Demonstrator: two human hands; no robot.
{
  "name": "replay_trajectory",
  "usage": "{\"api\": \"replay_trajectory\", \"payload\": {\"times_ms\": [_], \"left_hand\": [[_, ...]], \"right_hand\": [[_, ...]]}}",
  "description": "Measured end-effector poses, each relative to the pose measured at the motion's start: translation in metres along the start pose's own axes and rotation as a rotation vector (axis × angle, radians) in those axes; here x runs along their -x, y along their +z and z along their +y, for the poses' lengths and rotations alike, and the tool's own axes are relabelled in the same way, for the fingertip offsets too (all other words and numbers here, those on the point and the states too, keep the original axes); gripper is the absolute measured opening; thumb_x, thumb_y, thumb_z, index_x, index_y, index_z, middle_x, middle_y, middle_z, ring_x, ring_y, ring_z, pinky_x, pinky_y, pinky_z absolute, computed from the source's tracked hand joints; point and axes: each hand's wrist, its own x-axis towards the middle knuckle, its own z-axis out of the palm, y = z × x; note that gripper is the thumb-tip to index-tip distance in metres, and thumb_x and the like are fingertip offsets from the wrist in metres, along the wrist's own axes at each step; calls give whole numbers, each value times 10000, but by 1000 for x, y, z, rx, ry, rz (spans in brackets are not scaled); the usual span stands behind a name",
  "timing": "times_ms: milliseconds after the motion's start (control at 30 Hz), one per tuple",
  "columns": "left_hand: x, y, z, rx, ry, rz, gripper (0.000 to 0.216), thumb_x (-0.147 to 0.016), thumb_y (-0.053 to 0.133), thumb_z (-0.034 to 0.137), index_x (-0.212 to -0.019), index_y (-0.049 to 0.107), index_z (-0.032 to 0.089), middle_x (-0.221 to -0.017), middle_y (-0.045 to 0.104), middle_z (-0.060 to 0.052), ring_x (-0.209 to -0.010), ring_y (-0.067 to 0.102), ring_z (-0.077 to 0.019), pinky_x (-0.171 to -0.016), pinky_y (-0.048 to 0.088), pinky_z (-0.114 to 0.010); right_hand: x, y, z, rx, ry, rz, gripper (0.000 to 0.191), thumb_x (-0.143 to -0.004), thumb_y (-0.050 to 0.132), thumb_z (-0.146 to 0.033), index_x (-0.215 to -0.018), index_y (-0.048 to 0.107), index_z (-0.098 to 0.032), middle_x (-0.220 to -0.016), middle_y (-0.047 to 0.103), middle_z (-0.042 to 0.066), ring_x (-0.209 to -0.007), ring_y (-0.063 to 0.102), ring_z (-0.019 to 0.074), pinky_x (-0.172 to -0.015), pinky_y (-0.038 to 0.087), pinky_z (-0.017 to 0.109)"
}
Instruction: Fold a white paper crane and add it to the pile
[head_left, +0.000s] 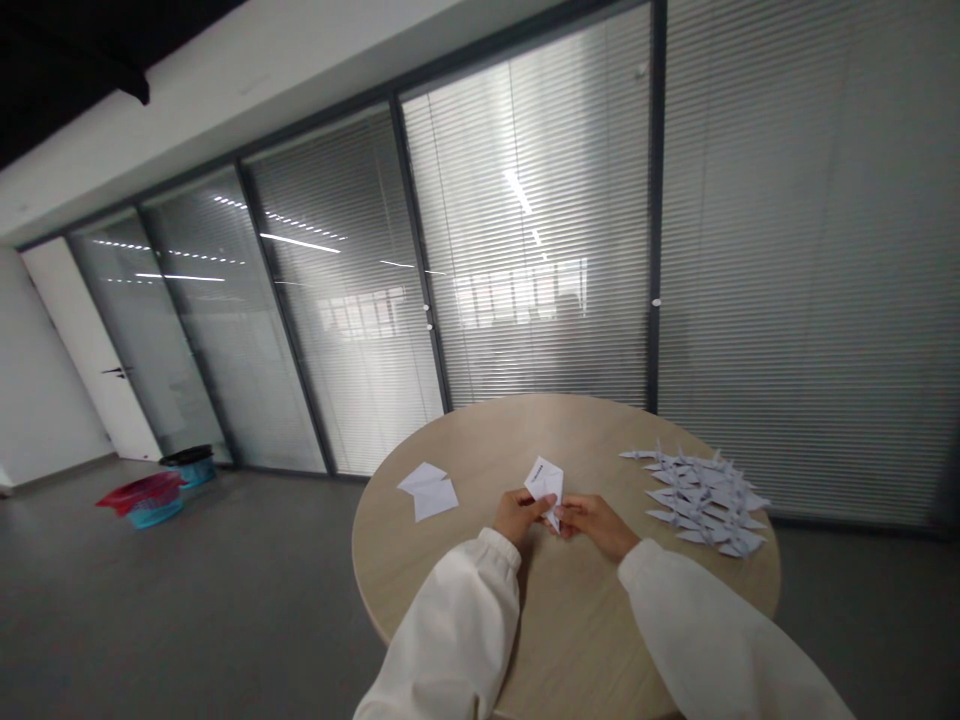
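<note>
Between my hands, above the middle of the round table (570,620), is a folded piece of white paper (545,476) with a small dark printed mark near its top. My left hand (519,514) is closed on its left side, the thumb lying across the paper. At the lower right, the fingers of my right hand (597,522) pinch the paper's narrow pointed end. Fingertips under the paper are partly hidden. To the left lie creased white paper sheets (431,490). A cluster of white origami cranes (705,495) covers part of the table's right side.
Glass partitions with blinds (540,250) stand right behind the table. On the floor at the left are a blue basket with a red liner (150,500) and another with a black liner (191,466). A white door (90,345) is at the far left.
</note>
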Motion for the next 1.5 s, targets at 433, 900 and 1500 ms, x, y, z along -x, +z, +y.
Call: {"api": "replay_trajectory", "payload": {"times_ms": [433,900,1500], "left_hand": [[0,-1,5,-128,61,161,386,-527,678,453,-611,675,77,-549,593,-44,-496,485,-113,-513,378,-240],[1,0,8,-144,20,176,359,-529,673,443,-563,647,87,-515,576,-27,-458,470,-97,-480,392,-224],[-5,-3,-4,88,-9,220,365,-439,751,404,-579,640,86,-513,599,-23,-431,487,-86,-454,405,-203]], "right_hand": [[1,0,-2,-47,37,-28,393,-626,627,-492,-778,640,-130,-717,650,49,-613,576,148,-586,432,262],[-1,-1,4,-25,11,-3,325,-662,610,-441,-722,632,-122,-622,631,24,-528,538,117,-540,409,241],[1,0,3,-230,115,-4,457,-600,650,-513,-797,662,-101,-764,648,95,-623,566,142,-597,424,263]]}}
